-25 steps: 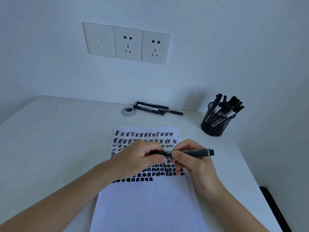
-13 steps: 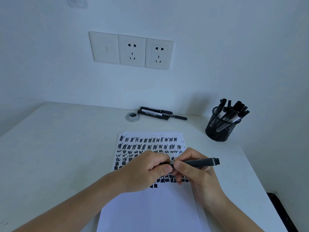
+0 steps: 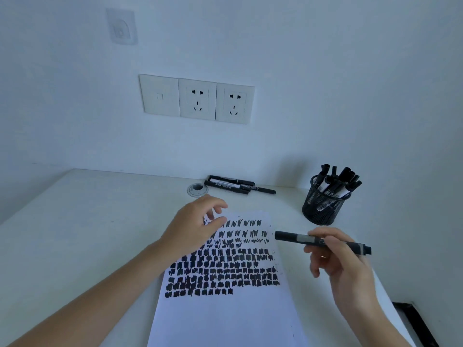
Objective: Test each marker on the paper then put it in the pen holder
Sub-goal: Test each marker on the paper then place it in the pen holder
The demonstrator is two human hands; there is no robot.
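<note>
One view, head camera. Paper (image 3: 225, 319) lies flat on the white desk (image 3: 87, 221); its upper half is filled with rows of black test marks and its lower half is blank. Right hand (image 3: 343, 266) is off the paper's right edge, raised above the desk, pinching a black marker (image 3: 300, 238) between thumb and fingers. The marker is held roughly level, with one end reaching over the paper's right edge. Left hand (image 3: 193, 229) hovers over the paper's upper left corner, fingers loosely curled, holding nothing. Pen holder (image 3: 323, 209), black mesh, stands upright beyond the paper's upper right corner, apart from it, with a bunch of black markers (image 3: 338, 181) standing in it. A few loose markers (image 3: 233, 185) lie side by side past the paper's top edge, near the wall, next to a round desk grommet (image 3: 197, 189).
</note>
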